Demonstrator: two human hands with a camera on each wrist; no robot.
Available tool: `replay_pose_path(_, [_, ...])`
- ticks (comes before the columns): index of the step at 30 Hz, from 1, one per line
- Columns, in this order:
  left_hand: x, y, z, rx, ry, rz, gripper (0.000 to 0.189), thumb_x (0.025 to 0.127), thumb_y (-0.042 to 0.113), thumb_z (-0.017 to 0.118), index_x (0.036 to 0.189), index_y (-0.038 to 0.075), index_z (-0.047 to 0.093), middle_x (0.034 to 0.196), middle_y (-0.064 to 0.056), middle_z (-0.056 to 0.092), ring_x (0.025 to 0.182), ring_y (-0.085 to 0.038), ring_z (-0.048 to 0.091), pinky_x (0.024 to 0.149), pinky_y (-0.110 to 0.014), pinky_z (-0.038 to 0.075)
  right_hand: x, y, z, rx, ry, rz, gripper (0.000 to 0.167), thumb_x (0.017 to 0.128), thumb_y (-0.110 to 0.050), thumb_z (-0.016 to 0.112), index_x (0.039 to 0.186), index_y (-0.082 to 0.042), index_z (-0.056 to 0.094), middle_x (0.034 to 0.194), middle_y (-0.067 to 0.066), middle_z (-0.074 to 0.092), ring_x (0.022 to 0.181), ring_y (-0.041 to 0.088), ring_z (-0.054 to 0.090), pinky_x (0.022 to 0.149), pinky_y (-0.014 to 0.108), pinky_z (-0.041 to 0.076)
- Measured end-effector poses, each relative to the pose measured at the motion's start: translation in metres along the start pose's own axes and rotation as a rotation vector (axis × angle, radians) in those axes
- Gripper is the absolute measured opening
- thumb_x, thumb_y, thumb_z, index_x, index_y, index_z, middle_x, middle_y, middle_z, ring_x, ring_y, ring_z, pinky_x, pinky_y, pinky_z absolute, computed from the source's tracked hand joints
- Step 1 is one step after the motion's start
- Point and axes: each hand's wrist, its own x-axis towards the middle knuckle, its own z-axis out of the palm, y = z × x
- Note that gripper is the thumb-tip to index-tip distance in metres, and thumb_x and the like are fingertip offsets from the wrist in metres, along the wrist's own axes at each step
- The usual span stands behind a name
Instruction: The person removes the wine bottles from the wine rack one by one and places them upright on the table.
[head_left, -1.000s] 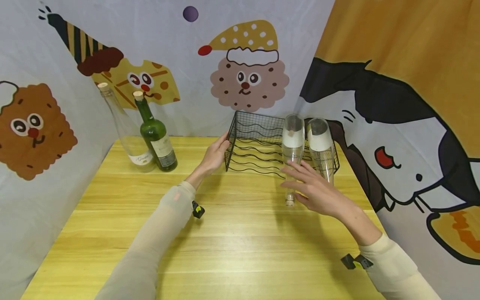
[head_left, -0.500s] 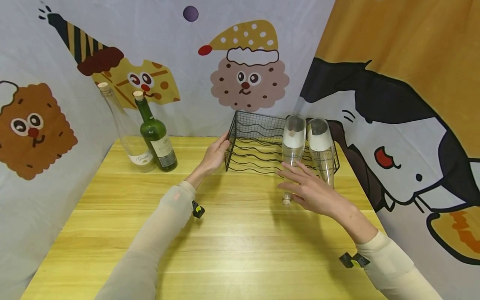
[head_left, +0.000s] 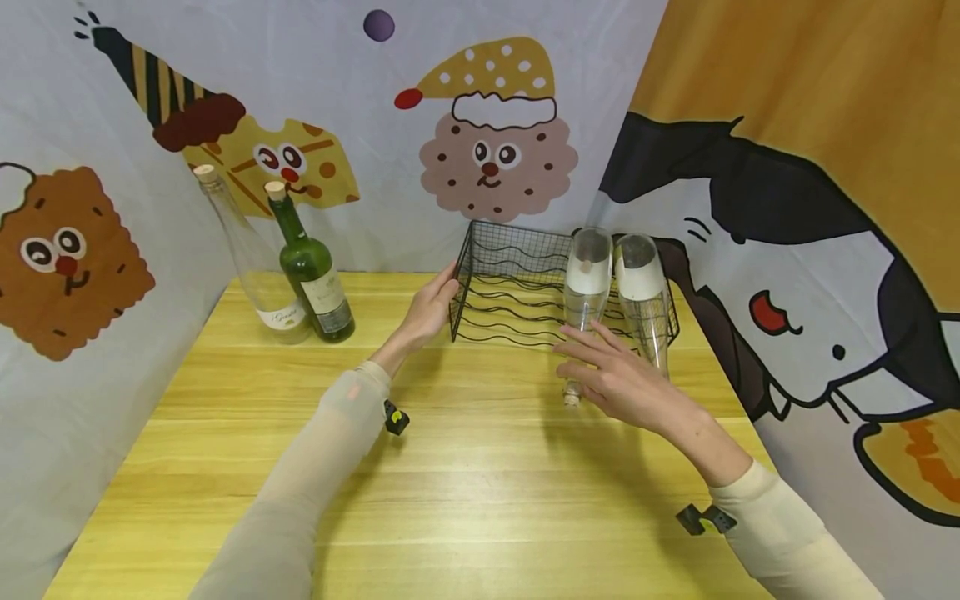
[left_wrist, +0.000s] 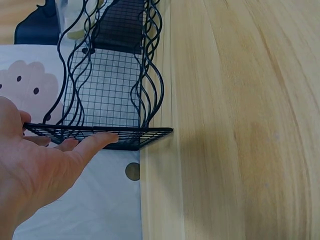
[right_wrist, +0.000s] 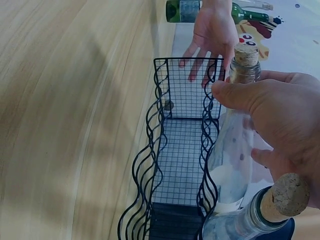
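A black wire wine rack (head_left: pixel 517 250) stands at the table's back. My left hand (head_left: pixel 431 312) rests against its left mesh end; the right wrist view shows its spread fingers (right_wrist: pixel 197 65) behind that panel. A clear glass bottle (head_left: pixel 587 279) with a white label lies in the rack, base to the back, corked neck forward. My right hand (head_left: pixel 621 379) holds its neck between thumb and fingers; the thumb (right_wrist: pixel 232 95) crosses the neck in the right wrist view. To its right lies a second clear bottle (head_left: pixel 642 283), its neck end partly hidden by my hand in the head view.
Left of the rack stand a corked green wine bottle (head_left: pixel 322 287) and a tall corked clear bottle (head_left: pixel 255 271). They are upright and close together on the wooden table (head_left: pixel 465 500). A printed cloth (head_left: pixel 315 67) hangs behind the table's back edge.
My right hand has shifted slightly left, and the corked neck of the bottle at it has swung a little left too. My left hand stays on the rack's end.
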Motion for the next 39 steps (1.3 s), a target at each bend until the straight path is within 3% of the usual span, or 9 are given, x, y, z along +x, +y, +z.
replay_pose_path(6, [0.0009, 0.0004, -0.0005, -0.003, -0.004, 0.002, 0.060, 0.125, 0.044, 0.030, 0.183, 0.032, 0.018, 0.191, -0.006, 0.024, 0.169, -0.038, 0.041, 0.148, -0.056, 0.019, 0.0003, 0.0001, -0.0012, 0.012, 0.002, 0.014, 0.050, 0.081, -0.002, 0.100, 0.127, -0.010, 0.080, 0.151, 0.015, 0.074, 0.154, 0.045, 0.059, 0.130, 0.074, 0.044])
replay_pose_path(13, [0.0023, -0.0007, -0.0005, 0.000, -0.004, 0.002, 0.060, 0.125, 0.043, 0.031, 0.183, 0.032, 0.018, 0.189, -0.009, 0.027, 0.167, -0.039, 0.043, 0.148, -0.056, 0.021, 0.0001, 0.0012, -0.0045, 0.036, 0.032, 0.017, 0.058, 0.080, 0.005, 0.099, 0.132, -0.010, 0.078, 0.150, 0.017, 0.073, 0.156, 0.045, 0.055, 0.142, 0.065, 0.030])
replay_pose_path(18, [0.0015, -0.0001, -0.0008, -0.001, -0.003, -0.001, 0.060, 0.125, 0.043, 0.031, 0.183, 0.032, 0.018, 0.190, -0.007, 0.024, 0.161, -0.044, 0.048, 0.148, -0.056, 0.020, 0.0001, 0.0008, -0.0056, 0.024, 0.031, 0.015, 0.062, 0.078, 0.006, 0.099, 0.134, -0.011, 0.077, 0.151, 0.016, 0.073, 0.156, 0.044, 0.055, 0.135, 0.071, 0.040])
replay_pose_path(26, [0.0016, -0.0016, -0.0006, 0.015, 0.005, 0.002, 0.060, 0.125, 0.045, 0.031, 0.183, 0.033, 0.019, 0.191, -0.003, 0.021, 0.172, -0.036, 0.036, 0.148, -0.055, 0.017, 0.0007, 0.0020, -0.0044, 0.037, 0.061, 0.007, 0.059, 0.079, 0.011, 0.096, 0.131, -0.008, 0.076, 0.149, 0.017, 0.073, 0.154, 0.045, 0.057, 0.139, 0.067, 0.037])
replay_pose_path(33, [0.0015, -0.0015, -0.0008, 0.015, 0.004, 0.000, 0.060, 0.125, 0.046, 0.031, 0.182, 0.033, 0.019, 0.191, -0.002, 0.021, 0.173, -0.035, 0.034, 0.148, -0.055, 0.018, 0.0032, 0.0019, -0.0057, 0.046, 0.097, 0.000, 0.058, 0.078, 0.015, 0.095, 0.128, -0.007, 0.077, 0.147, 0.016, 0.074, 0.152, 0.045, 0.059, 0.128, 0.073, 0.046])
replay_pose_path(39, [0.0019, -0.0012, -0.0004, 0.018, 0.004, 0.005, 0.061, 0.125, 0.046, 0.030, 0.183, 0.032, 0.020, 0.191, -0.002, 0.020, 0.176, -0.034, 0.027, 0.148, -0.055, 0.017, 0.0041, 0.0023, -0.0045, 0.041, 0.115, 0.002, 0.060, 0.079, 0.018, 0.093, 0.131, -0.006, 0.076, 0.149, 0.017, 0.073, 0.152, 0.045, 0.058, 0.130, 0.071, 0.046])
